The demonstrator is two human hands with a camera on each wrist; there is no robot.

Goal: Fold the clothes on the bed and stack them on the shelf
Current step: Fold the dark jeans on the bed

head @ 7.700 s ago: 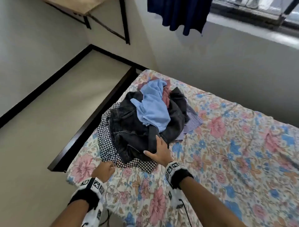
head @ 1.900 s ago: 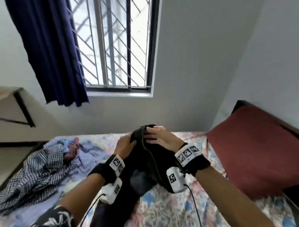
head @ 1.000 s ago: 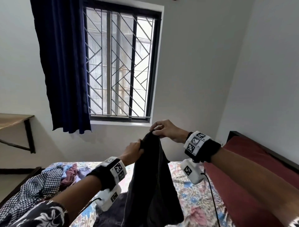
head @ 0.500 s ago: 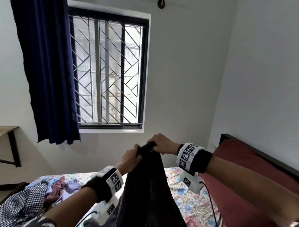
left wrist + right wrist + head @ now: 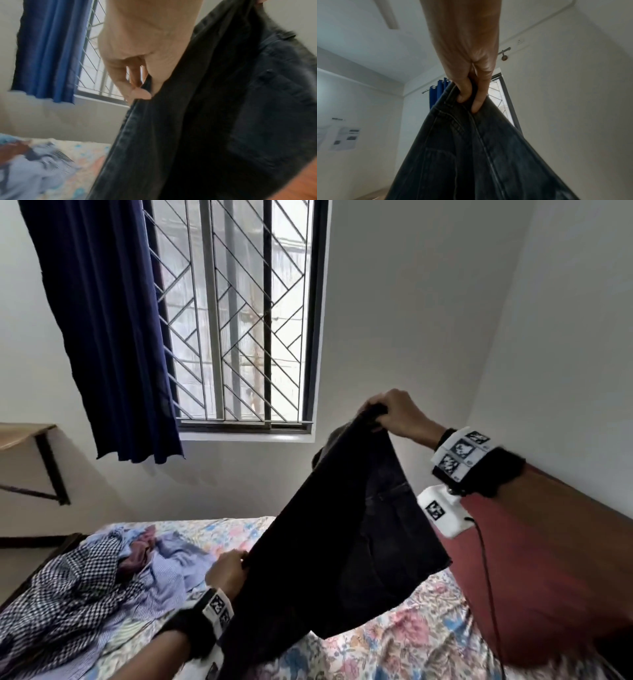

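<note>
The dark jeans (image 5: 346, 542) hang in the air over the bed (image 5: 394, 642), stretched on a slant between the two hands; the right hand (image 5: 394, 414) holds the waistband high and far on the right, fingers curled over it, while the left hand (image 5: 227, 571) pinches a side edge low and near on the left; so the long axis runs from upper right down to lower left, and the left hand is the nearer to the mattress for laying the cloth flat; the hands are well apart. The head view shows the whole slant and the unfolded pile of clothes (image 5: 85, 583) at the left; the right wrist view shows the waistband seam under the fingers (image 5: 465, 93); the shelf is in no view.
</note>
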